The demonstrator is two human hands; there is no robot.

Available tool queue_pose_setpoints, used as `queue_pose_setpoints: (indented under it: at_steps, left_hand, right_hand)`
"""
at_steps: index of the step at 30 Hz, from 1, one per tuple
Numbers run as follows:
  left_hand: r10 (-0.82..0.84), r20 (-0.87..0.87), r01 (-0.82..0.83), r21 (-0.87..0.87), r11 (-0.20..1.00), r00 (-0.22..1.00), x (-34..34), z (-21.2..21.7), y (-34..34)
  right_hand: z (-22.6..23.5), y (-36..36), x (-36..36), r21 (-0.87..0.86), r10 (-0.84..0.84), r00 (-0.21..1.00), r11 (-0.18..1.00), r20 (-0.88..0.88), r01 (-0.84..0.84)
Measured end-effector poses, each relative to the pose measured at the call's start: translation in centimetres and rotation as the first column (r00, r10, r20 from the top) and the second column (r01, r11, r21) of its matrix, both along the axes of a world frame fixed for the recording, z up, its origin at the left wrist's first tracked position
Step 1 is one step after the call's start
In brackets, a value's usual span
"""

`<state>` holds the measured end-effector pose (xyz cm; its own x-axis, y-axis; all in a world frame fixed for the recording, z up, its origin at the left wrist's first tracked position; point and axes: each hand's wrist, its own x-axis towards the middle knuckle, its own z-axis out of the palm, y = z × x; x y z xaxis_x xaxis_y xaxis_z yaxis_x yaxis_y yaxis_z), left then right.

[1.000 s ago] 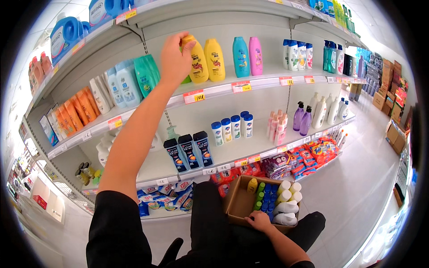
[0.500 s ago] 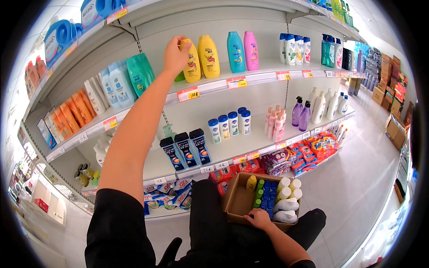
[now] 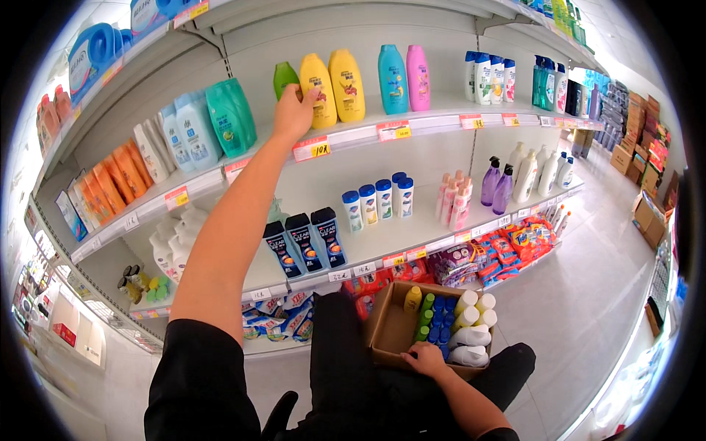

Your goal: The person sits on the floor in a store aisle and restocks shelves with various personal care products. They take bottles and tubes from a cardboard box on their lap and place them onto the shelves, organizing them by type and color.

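My left hand (image 3: 294, 114) is at the lower left side of a yellow bottle (image 3: 318, 88) on the upper shelf. Its thumb lies on the bottle's front, while the other fingers curl at the side and are partly hidden. A second yellow bottle (image 3: 346, 84) stands just right of it. Behind my hand rises a green bottle (image 3: 285, 76), its lower part covered. Over my lap, my right hand (image 3: 425, 359) closes on the near edge of an open cardboard box (image 3: 382, 334). Inside are a small yellow bottle (image 3: 413, 298), green bottles (image 3: 425, 318), blue-capped bottles (image 3: 441, 312) and white ones (image 3: 468, 316).
Blue and pink bottles (image 3: 418, 77) stand farther right on the upper shelf; teal bottles (image 3: 230, 117) stand to the left. Dark blue bottles (image 3: 303, 246) and white blue-capped bottles (image 3: 384, 200) line the shelf below. Price tags (image 3: 312, 148) run along the shelf edge. Cartons (image 3: 649, 217) stack along the right aisle.
My left hand has slid down from the yellow bottle's top to its lower left side, exposing the green bottle behind. My right hand stays on the box edge. The view has shifted slightly.
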<state>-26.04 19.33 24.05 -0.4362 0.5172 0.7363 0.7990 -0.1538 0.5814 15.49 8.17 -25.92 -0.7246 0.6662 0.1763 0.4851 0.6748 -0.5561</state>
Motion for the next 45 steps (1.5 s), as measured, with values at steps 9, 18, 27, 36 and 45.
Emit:
queue_pose_setpoints:
  at_steps: [9,18,27,36,45]
  left_hand:
    - [0.096,-0.044,-0.094,0.050,0.994,0.994,1.3,-0.2,-1.0]
    - [0.153,-0.689,0.146,0.355,0.923,0.708,8.8,-11.1,-1.5]
    - [-0.676,-0.348,0.234,-0.754,0.613,0.650,17.5,-38.1,-0.8]
    - [-0.677,-0.272,0.155,-0.852,0.499,0.684,19.6,-48.8,-1.3]
    - [-0.612,-0.168,0.160,-0.882,0.443,0.773,16.3,-45.7,-1.8]
  right_hand:
    - [-0.1,-0.1,-0.3,0.004,-0.014,1.000,1.000,-0.023,0.014]
    - [-1.4,0.4,-0.1,0.016,-0.008,0.999,1.000,-0.053,0.008]
    - [-0.2,0.2,-0.3,-0.044,0.014,0.999,0.999,-0.035,-0.016]
    - [-0.4,0.2,0.1,-0.059,-0.024,0.998,0.998,-0.060,0.021]
    - [-0.6,0.6,-0.3,-0.040,-0.011,0.997,0.999,-0.079,0.008]
